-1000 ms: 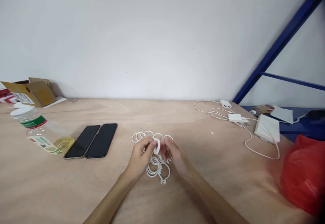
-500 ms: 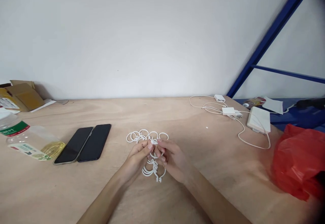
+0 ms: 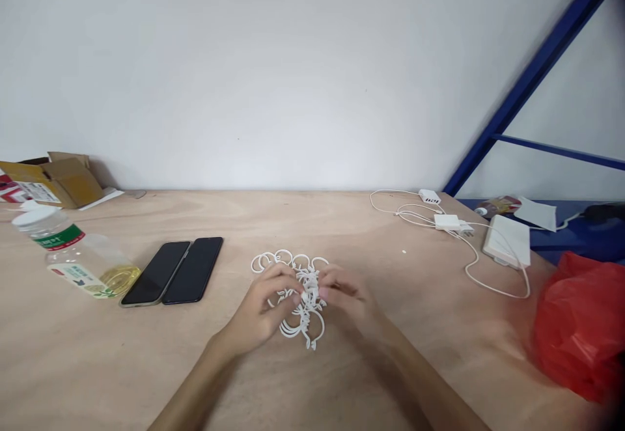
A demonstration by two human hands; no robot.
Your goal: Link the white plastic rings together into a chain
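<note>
A pile of white plastic rings with small clip-like ends lies on the table in front of me, some of them interlinked. My left hand comes in from the left, thumb and fingertips closed on a white ring piece at the middle of the pile. Opposite it, my right hand pinches the same small white part from the right; it is slightly blurred. Both hands cover some of the rings. Several loops show beyond my fingers, and others hang toward me below them.
Two dark phones lie side by side on the left, beside a tipped clear bottle. A cardboard box stands at the back left. White cables and a charger lie at right, near a red plastic bag.
My hands have moved slightly apart and lowered onto the rings, uncovering more of the pile between them. The whole view has shifted a little, so the surroundings appear farther right.
</note>
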